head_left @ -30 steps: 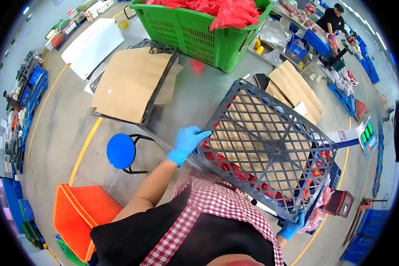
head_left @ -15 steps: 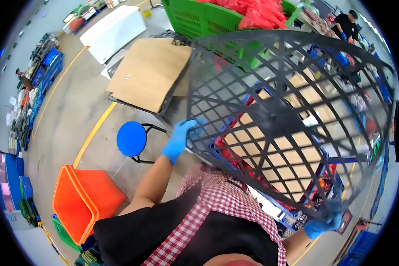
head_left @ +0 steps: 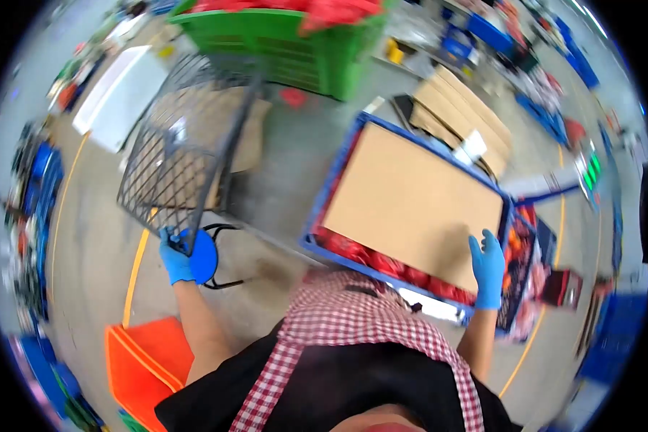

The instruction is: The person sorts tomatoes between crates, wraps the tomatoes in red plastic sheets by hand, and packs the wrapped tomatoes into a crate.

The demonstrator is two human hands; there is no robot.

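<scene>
My left hand (head_left: pixel 176 258), in a blue glove, is closed on the lower edge of a black plastic lattice tray (head_left: pixel 171 155). The tray is tilted up on its side over the stacked cardboard at the left. My right hand (head_left: pixel 488 266), gloved in blue too, is open with fingers apart near the right side of a blue crate (head_left: pixel 345 150). A flat brown cardboard sheet (head_left: pixel 410 198) lies in that crate. Red bagged goods (head_left: pixel 381 263) show along the sheet's near edge. Whether my right fingertips touch the sheet, I cannot tell.
A green crate (head_left: pixel 266 43) heaped with red bags stands beyond the table. Left of me are a blue stool (head_left: pixel 203 258), an orange bin (head_left: pixel 145 367) and a white box (head_left: pixel 121 97). More cardboard (head_left: pixel 457 111) and a scale with a green display (head_left: pixel 590 171) sit behind the blue crate.
The lattice tray has swung from above the blue crate to the left, still in my left hand. My right hand has let go of it. The cardboard sheet is now uncovered.
</scene>
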